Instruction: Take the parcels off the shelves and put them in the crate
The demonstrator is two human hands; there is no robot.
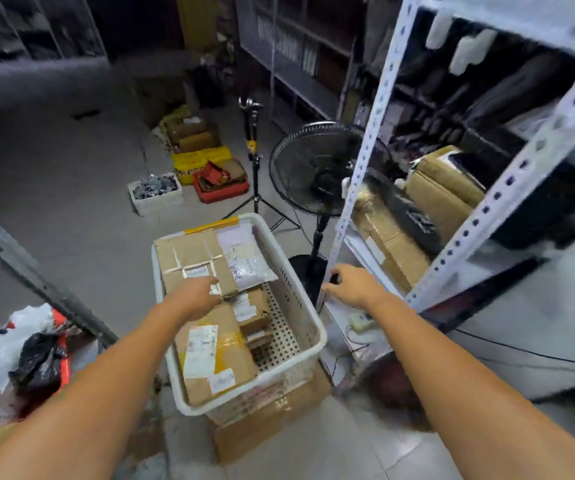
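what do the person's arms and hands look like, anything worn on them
Both arms are bare from the bottom edge of the picture to the fingers, and no sleeves show. The left hand and the right hand have no gloves, and no watch, band or bracelet shows at either wrist. The picture is too blurred to tell whether any finger bears a ring.

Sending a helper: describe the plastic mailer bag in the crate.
Find the white crate beside the metal shelving. At its far end, the mailer bag lies on a taped box. It alone is pale plastic; its neighbours are brown cardboard.
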